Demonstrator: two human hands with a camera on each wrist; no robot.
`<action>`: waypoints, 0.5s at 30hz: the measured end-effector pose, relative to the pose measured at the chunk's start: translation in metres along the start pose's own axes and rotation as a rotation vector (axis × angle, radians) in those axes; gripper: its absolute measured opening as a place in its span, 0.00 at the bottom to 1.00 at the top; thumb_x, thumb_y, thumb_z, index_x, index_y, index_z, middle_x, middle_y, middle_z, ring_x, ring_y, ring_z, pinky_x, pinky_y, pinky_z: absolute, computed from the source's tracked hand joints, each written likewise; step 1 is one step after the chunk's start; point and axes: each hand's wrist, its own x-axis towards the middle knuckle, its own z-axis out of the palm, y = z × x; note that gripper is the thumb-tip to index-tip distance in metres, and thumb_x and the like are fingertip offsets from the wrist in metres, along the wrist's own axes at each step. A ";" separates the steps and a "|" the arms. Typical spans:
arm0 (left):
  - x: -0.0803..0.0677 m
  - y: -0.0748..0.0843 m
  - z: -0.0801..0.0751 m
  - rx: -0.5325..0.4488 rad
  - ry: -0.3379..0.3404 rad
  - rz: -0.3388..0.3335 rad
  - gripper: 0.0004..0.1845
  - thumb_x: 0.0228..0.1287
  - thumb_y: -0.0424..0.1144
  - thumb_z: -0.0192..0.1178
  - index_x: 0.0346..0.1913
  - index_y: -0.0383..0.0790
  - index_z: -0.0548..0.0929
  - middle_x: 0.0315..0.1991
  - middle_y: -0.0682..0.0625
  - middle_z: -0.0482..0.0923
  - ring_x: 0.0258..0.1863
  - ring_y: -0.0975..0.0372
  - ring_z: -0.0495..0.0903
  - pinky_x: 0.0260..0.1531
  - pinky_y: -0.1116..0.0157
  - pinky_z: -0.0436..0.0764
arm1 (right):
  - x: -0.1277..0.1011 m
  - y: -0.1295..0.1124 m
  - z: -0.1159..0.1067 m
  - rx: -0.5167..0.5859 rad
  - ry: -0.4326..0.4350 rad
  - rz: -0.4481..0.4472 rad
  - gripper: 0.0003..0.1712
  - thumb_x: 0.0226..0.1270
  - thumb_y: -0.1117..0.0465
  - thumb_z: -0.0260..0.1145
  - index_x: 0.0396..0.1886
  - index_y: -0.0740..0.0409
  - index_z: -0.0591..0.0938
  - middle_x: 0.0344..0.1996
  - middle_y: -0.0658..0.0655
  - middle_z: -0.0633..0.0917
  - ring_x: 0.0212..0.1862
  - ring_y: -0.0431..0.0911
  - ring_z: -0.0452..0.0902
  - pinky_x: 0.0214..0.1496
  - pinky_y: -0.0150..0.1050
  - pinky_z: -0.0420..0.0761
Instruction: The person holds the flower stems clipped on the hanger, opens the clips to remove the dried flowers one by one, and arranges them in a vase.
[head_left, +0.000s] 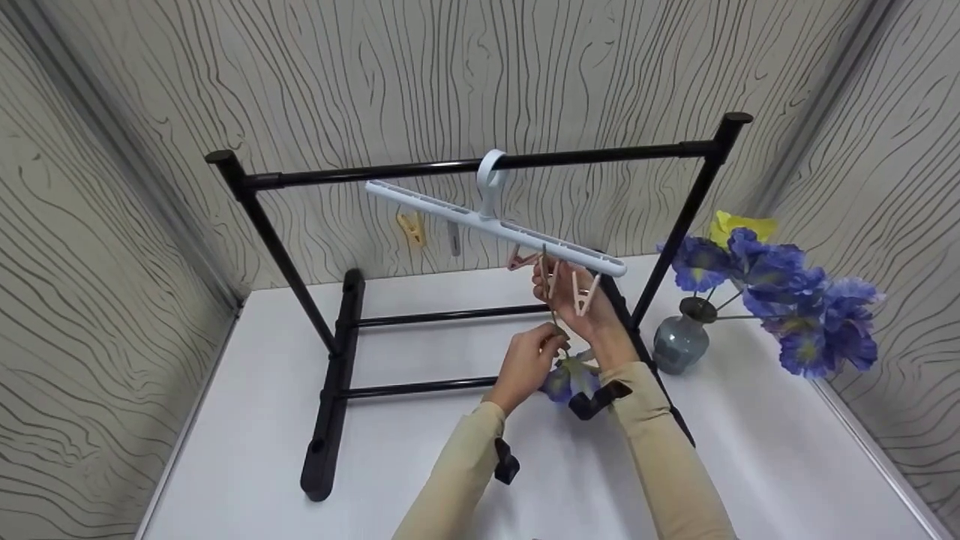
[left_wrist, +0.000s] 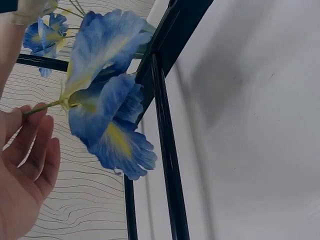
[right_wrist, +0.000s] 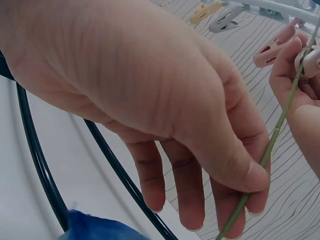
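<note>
My left hand (head_left: 521, 367) pinches the green stem (right_wrist: 276, 134) of a blue artificial iris (left_wrist: 107, 95) between thumb and finger, close below the bloom. The bloom hangs downward and the stem runs up to a pale blue hanger (head_left: 450, 212). Higher up, my right hand (head_left: 581, 319) grips a pale pink clothespin (right_wrist: 311, 62) under the hanger, with the stem running alongside. Whether its jaws close on the stem I cannot tell. Two other pink clothespins hang beside it, one (head_left: 520, 259) to the left and one (head_left: 585, 296) to the right.
The hanger tilts on the top bar of a black rack (head_left: 420, 169). A yellow clothespin (head_left: 412, 229) and a grey one (head_left: 454, 238) hang from its left half. Outside the rack, right, a glass vase (head_left: 681, 345) holds blue irises and a yellow flower on the white table (head_left: 255, 420).
</note>
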 end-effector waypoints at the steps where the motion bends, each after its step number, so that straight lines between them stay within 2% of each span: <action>1: -0.001 0.001 -0.001 0.000 -0.001 0.001 0.10 0.79 0.33 0.56 0.41 0.38 0.87 0.35 0.50 0.88 0.37 0.61 0.87 0.38 0.70 0.82 | 0.000 -0.001 0.000 -0.004 -0.008 -0.011 0.11 0.74 0.59 0.69 0.49 0.61 0.82 0.43 0.57 0.84 0.45 0.46 0.81 0.49 0.36 0.82; 7: -0.010 0.004 -0.014 0.052 0.007 0.018 0.09 0.79 0.33 0.57 0.41 0.40 0.87 0.36 0.52 0.87 0.36 0.69 0.83 0.39 0.70 0.82 | -0.002 -0.004 0.001 0.025 -0.046 -0.065 0.08 0.77 0.63 0.65 0.50 0.60 0.82 0.45 0.60 0.84 0.48 0.49 0.82 0.52 0.40 0.82; 11: -0.016 0.004 -0.030 0.136 0.040 0.027 0.08 0.79 0.34 0.58 0.43 0.40 0.87 0.39 0.51 0.86 0.39 0.66 0.82 0.42 0.66 0.82 | -0.003 -0.006 -0.001 0.042 -0.002 -0.061 0.07 0.78 0.62 0.65 0.50 0.60 0.83 0.45 0.60 0.84 0.47 0.49 0.81 0.52 0.39 0.82; 15: -0.021 0.004 -0.053 0.275 0.087 0.041 0.08 0.80 0.37 0.57 0.45 0.40 0.86 0.41 0.50 0.83 0.39 0.62 0.81 0.42 0.63 0.83 | -0.003 -0.007 -0.007 0.079 0.055 -0.045 0.09 0.77 0.59 0.66 0.49 0.60 0.83 0.46 0.60 0.84 0.47 0.50 0.81 0.50 0.39 0.81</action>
